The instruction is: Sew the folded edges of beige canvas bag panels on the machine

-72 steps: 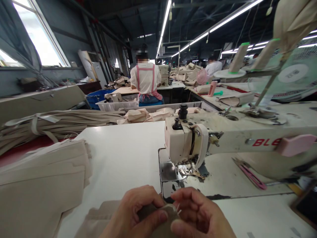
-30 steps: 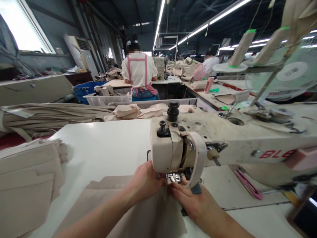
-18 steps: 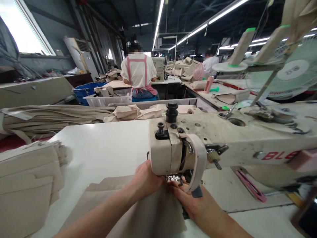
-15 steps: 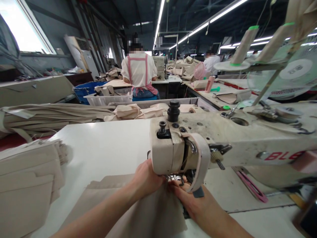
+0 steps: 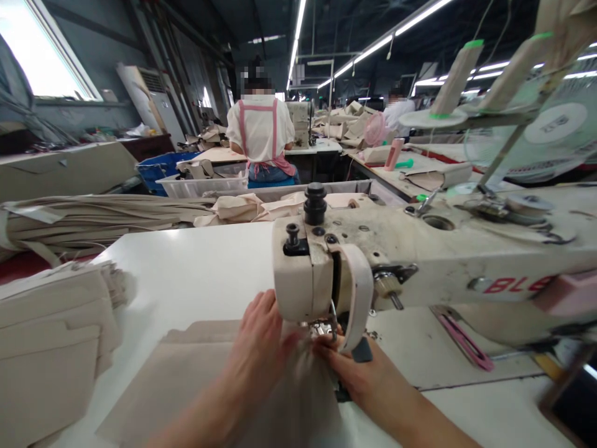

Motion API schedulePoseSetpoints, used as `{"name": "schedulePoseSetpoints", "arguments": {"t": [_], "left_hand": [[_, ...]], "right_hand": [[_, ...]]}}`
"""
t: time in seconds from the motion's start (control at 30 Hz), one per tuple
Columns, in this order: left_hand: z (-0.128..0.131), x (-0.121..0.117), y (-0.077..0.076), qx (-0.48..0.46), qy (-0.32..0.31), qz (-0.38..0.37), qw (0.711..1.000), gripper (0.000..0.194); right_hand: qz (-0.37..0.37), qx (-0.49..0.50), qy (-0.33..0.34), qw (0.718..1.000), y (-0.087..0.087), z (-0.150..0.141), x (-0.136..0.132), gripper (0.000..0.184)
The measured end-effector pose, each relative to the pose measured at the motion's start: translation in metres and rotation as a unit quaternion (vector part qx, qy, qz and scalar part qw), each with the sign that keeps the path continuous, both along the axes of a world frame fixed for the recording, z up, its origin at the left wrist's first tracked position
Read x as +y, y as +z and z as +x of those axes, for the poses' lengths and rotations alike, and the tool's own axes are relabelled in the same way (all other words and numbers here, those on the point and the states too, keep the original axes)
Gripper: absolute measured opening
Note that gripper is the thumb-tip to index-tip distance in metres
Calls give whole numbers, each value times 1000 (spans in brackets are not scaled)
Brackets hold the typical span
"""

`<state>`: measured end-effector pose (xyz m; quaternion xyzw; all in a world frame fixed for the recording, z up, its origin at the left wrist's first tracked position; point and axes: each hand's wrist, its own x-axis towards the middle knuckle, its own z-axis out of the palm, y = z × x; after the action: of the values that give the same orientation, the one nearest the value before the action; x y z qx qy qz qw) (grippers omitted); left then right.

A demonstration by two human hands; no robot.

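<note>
Under the head of a sewing machine (image 5: 321,267) lies a beige fabric piece (image 5: 186,367), its edge running to the presser foot (image 5: 321,328). My left hand (image 5: 259,345) rests on this fabric just left of the machine head, fingers stretched forward and slightly blurred. On the other side of the foot, my right hand (image 5: 361,367) pinches the fabric's edge between thumb and fingers. Its fingertips are partly hidden by the white curved guard (image 5: 359,292) and the folds of cloth.
Stacked beige fabric pieces (image 5: 51,354) lie on the left of the white table (image 5: 186,267). Long fabric strips (image 5: 107,218) are piled behind. Pink-handled snips (image 5: 466,342) lie right, under the machine arm. Thread cones (image 5: 459,81) stand above. Another person (image 5: 261,134) sits ahead.
My left hand has shifted left and turned, its fingers now spread forward on the fabric. The fabric has moved slightly left. My right hand stays by the foot; the view has swung slightly right.
</note>
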<state>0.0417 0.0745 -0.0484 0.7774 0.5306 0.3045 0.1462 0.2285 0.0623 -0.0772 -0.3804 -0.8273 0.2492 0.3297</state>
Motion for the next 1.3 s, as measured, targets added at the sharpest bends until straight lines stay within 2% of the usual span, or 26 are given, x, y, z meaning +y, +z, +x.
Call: {"name": "schedulePoseSetpoints", "arguments": {"t": [0.07, 0.13, 0.23, 0.3, 0.33, 0.4, 0.43, 0.47, 0.53, 0.6, 0.7, 0.83, 0.97, 1.07, 1.17, 1.2, 1.23, 1.27, 1.3], "left_hand": [[-2, -26, -10, -35, -36, -68, 996, 46], [-6, -46, -17, -60, -49, -131, 988, 53], [-12, -56, -20, -81, -66, -153, 983, 38], [-14, -53, -22, -95, -97, -134, 982, 33], [-13, -52, -23, -98, -107, -119, 982, 34], [-11, -50, -26, -95, -110, -91, 985, 40], [-9, -50, -28, -90, -111, -79, 987, 44], [-8, -50, -30, -83, -112, -70, 988, 46], [-6, -52, -33, -73, -117, -61, 988, 42], [-7, -54, -32, -70, -123, -71, 987, 38], [-10, -54, -29, -76, -145, -87, 983, 33], [-11, -54, -26, -89, -191, -54, 976, 29], [-9, -56, -26, -88, -203, -27, 975, 31], [-7, -57, -28, -74, -198, 6, 977, 28], [-6, -58, -36, -39, -204, 52, 977, 24], [-5, -58, -40, -27, -208, 83, 974, 21], [-5, -59, -45, -17, -207, 120, 971, 19], [-4, -59, -49, -7, -206, 157, 966, 19], [-4, -60, -52, 1, -203, 186, 961, 20]], "right_hand": [[-18, 3, -17, 1000, 2, 0, 1, 27], [-33, 6, -32, 999, 3, 1, -2, 25], [-54, 18, -55, 997, 2, 3, -16, 26], [-147, 97, -67, 982, -2, 3, -32, 20], [-221, 162, -68, 959, -6, 3, -40, 17], [-370, 306, -57, 875, -14, 0, -55, 31], [-417, 362, -51, 832, -18, -2, -61, 41], [-442, 399, -47, 802, -21, -5, -65, 49], [-459, 444, -55, 768, -23, -10, -69, 57], [-461, 457, -65, 757, -22, -14, -70, 57], [-460, 455, -77, 759, -18, -17, -69, 57], [-472, 441, -96, 757, -15, -18, -69, 61], [-467, 423, -122, 767, -16, -19, -68, 64], [-463, 411, -132, 774, -20, -19, -69, 65], [-461, 403, -114, 782, -24, -17, -73, 64], [-454, 390, -109, 793, -25, -14, -74, 62], [-431, 362, -113, 819, -24, -12, -76, 59], [-380, 315, -122, 861, -22, -9, -77, 54], [-296, 249, -131, 913, -20, -6, -76, 49]]}}
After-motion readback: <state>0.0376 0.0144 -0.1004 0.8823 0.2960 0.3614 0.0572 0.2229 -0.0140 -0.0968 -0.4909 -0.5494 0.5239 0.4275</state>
